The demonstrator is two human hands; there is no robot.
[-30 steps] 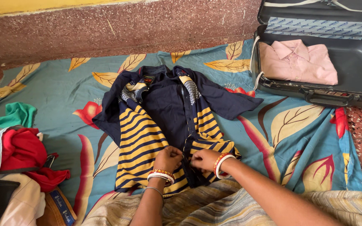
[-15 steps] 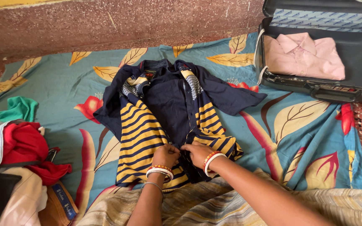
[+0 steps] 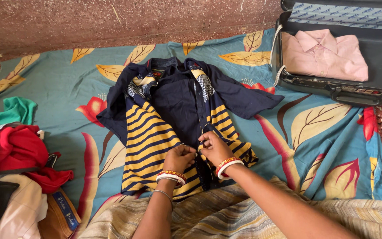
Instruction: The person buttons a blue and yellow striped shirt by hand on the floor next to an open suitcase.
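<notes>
Left hand (image 3: pixel 179 158) and right hand (image 3: pixel 213 148) pinch the shirt (image 3: pixel 169 119) front mid-sheet (image 3: pixel 58 88); touching. Fabric likely light, limp; grip the button edge.

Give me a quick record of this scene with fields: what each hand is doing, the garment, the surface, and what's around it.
Left hand: pinching the shirt's front placket.
Right hand: pinching the same placket, touching the left hand.
Garment: navy shirt with yellow stripes, spread flat, collar away from the person.
Surface: teal bedsheet with leaf print on the floor.
Upper right: open dark suitcase holding a folded pink shirt.
Left: pile of clothes, red and green among them.
</notes>
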